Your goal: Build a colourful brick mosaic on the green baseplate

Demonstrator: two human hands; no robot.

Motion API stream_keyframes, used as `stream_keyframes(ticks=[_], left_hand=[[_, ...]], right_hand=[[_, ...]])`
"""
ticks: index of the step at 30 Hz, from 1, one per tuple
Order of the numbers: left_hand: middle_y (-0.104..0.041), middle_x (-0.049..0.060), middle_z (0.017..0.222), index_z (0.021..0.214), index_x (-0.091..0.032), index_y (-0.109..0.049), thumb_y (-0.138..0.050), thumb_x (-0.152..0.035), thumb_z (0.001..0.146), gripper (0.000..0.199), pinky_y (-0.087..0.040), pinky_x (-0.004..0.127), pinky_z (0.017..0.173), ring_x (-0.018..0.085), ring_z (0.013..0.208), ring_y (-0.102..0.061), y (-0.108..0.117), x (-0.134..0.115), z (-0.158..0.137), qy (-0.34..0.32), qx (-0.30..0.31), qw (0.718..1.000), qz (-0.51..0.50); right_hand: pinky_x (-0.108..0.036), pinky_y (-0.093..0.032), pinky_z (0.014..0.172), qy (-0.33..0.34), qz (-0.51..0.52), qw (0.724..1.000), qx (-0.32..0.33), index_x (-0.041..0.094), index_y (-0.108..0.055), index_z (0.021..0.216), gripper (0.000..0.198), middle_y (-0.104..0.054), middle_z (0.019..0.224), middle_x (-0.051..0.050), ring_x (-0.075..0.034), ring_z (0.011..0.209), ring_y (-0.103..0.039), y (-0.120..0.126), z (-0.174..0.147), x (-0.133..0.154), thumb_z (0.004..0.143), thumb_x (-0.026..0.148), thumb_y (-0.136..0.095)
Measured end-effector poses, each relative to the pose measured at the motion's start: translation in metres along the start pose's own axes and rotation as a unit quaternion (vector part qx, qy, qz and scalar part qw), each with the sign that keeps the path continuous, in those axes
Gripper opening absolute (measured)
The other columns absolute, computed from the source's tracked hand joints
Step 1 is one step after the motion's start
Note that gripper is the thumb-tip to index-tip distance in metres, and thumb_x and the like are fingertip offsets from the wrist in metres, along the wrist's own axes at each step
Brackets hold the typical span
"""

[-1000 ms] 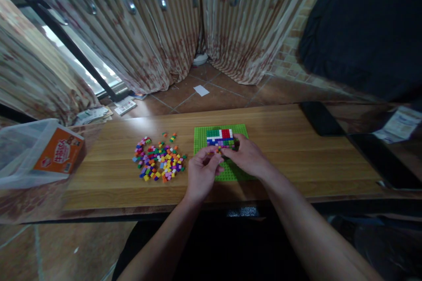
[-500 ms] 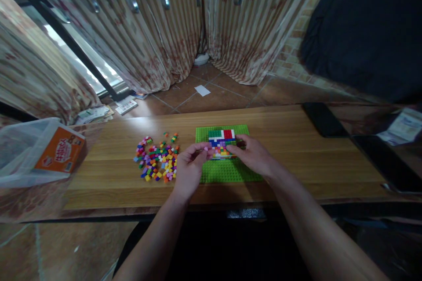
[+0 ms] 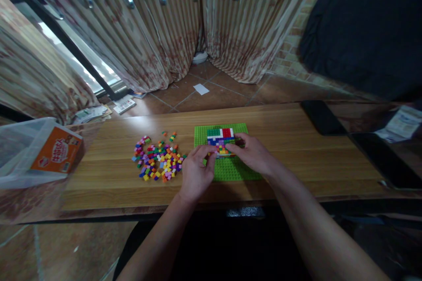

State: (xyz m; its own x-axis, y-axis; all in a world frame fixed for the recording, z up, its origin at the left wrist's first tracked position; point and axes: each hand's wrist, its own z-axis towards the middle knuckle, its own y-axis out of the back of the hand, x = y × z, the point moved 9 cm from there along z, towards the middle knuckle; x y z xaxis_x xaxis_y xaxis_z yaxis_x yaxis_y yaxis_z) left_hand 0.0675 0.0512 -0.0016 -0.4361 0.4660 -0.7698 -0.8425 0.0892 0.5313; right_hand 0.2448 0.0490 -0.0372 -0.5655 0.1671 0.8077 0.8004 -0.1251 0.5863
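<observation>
Head view, right hand [image 3: 253, 153] gripping multicoloured brick block [image 3: 220, 138] over green baseplate [image 3: 234, 172], left hand [image 3: 197, 171] at block's left edge, fingers narrow, any held piece unclear

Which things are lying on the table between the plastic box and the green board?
Small colourful bricks lie there, loosely spread; the head view shows this.

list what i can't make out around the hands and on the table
- Head view: whether the left hand pinches anything; too small and blurred.
- Head view: the build's lower right corner; behind the right hand.
- Head view: part of the green plate; under the build and hands.
- Head view: the tub's left end; cut off by the picture edge.
</observation>
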Motion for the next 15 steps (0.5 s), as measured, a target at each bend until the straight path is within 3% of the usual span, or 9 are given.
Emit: stream_keyframes(ticks=[15], left_hand=[[-0.070,0.005,0.097,0.090,-0.023,-0.073,-0.063,-0.017,0.087,0.012,-0.053,0.031,0.082,0.018,0.090,-0.065,-0.0008,-0.0020,0.0009,-0.012,-0.017,1.000,0.003]], right_hand=[[-0.042,-0.052,0.088,-0.011,0.000,1.000,0.009,0.016,-0.066,0.120,0.044,-0.073,0.111,-0.013,-0.027,0.099,-0.068,-0.0001,0.0007,-0.0007,0.084,0.042,-0.067]])
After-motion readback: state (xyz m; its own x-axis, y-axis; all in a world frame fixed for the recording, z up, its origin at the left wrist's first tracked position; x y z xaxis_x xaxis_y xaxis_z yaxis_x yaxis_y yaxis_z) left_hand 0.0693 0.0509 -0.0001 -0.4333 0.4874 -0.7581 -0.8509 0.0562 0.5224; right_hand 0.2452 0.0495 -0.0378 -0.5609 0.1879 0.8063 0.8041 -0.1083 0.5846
